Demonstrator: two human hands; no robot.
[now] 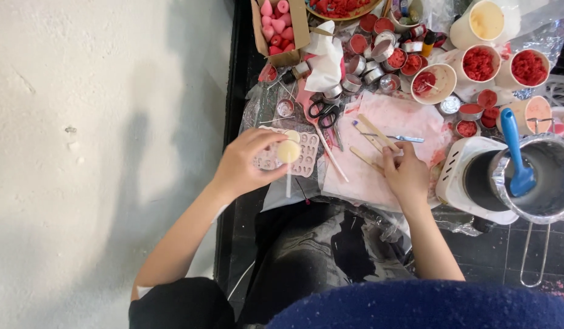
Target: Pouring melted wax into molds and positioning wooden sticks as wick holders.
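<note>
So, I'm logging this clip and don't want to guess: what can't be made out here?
- Left hand: its fingers cover part of the pale round candle, head view.
- Right hand: its fingertips hide what they touch on the wooden sticks.
- Pot: cut off by the right edge.
- Small tins: too small to see the contents.

A pale, rough white floor (81, 152) fills the left side, lit evenly, with soft grey shadows falling across it. Beside it lies a dark, black-tiled surface (507, 244) with thin pale grout lines, flecked with pink near the lower right corner. Crinkled clear plastic sheeting (282, 195) covers part of that dark surface.
</note>
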